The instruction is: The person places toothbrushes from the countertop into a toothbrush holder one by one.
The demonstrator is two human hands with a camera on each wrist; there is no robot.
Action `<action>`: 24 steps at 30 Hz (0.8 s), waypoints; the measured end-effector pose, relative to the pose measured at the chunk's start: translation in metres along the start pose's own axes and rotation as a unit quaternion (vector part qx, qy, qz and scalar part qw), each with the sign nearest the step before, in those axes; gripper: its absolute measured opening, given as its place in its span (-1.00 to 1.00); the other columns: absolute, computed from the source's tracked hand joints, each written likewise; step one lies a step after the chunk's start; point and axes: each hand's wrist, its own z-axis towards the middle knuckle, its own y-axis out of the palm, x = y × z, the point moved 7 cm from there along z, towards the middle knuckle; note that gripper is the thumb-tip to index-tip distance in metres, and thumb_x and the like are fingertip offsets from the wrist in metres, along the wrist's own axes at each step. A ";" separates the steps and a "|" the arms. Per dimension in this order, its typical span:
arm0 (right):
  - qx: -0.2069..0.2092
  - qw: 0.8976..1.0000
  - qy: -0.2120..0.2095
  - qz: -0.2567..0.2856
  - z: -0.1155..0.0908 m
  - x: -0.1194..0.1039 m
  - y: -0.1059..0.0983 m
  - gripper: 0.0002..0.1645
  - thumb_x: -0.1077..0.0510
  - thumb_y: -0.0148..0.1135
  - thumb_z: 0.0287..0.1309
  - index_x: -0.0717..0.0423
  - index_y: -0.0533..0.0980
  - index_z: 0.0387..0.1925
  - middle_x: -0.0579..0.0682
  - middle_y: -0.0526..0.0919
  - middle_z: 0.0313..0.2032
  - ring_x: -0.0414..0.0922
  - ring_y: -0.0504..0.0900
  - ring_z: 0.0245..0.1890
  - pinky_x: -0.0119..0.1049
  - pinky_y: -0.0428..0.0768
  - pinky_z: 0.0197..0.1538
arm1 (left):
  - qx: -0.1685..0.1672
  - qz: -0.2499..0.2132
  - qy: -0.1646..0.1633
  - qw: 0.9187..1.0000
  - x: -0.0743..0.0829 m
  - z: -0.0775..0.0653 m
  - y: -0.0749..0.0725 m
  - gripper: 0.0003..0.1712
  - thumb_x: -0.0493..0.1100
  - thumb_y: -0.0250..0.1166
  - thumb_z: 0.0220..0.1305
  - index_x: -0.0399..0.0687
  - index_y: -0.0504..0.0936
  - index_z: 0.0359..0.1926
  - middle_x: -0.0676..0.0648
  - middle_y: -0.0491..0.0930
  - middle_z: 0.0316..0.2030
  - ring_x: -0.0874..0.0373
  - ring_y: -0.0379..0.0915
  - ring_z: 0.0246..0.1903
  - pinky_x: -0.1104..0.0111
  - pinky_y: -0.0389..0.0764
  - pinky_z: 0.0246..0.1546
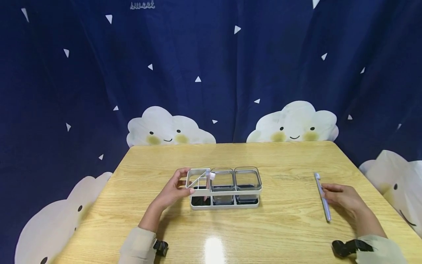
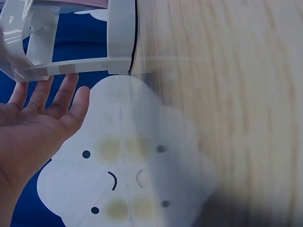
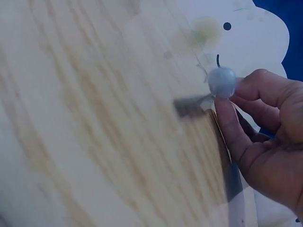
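Observation:
A white toothbrush holder (image 1: 227,206) stands on the wooden table, with two clear square cups (image 1: 222,179) in its middle and right slots. In its divided left slot leans a pink toothbrush (image 1: 207,184), bristles up. My left hand (image 1: 172,189) grips the holder's left end, thumb at the front and fingers toward the back; the left wrist view shows fingertips (image 2: 71,80) against its white frame. Off to the right, my right hand (image 1: 344,199) pinches a light purple toothbrush (image 1: 322,197) by its handle between thumb and fingers. Its rounded handle end (image 3: 222,82) faces the right wrist camera.
The light wooden table (image 1: 283,161) has rounded far corners. Behind it hangs a dark blue curtain (image 1: 184,44) with white triangles and smiling clouds. Black straps with cameras (image 1: 160,248) circle both wrists over light sleeves.

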 end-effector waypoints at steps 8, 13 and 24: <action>0.000 0.996 -0.001 -0.094 0.000 -0.008 0.009 -0.37 0.31 0.16 0.14 0.64 0.21 0.14 0.26 0.54 -0.17 -0.23 0.57 -0.33 -0.29 0.60 -0.28 | 0.005 0.004 0.017 1.000 -0.017 0.006 -0.005 -0.21 -0.35 0.35 0.09 -0.13 0.16 0.30 -0.34 0.21 0.17 -0.18 0.30 0.02 0.19 0.44 -0.04; -0.005 0.994 0.026 -0.105 0.001 -0.009 0.008 -0.38 0.27 0.11 0.18 0.64 0.21 0.15 0.29 0.56 -0.16 -0.16 0.61 -0.30 -0.26 0.60 -0.25 | 0.002 0.003 0.016 1.000 -0.017 0.007 -0.004 -0.20 -0.35 0.35 0.09 -0.14 0.15 0.31 -0.37 0.19 0.17 -0.19 0.29 0.03 0.17 0.43 -0.03; 0.001 0.991 0.047 -0.129 0.009 -0.014 0.009 -0.38 0.28 0.25 0.03 0.65 0.30 0.05 0.29 0.58 -0.22 -0.08 0.62 -0.36 -0.24 0.60 -0.31 | -0.002 -0.011 0.003 1.000 -0.003 0.002 0.000 -0.20 -0.40 0.32 0.08 -0.22 0.13 0.30 -0.43 0.16 0.17 -0.25 0.26 0.04 0.18 0.46 -0.06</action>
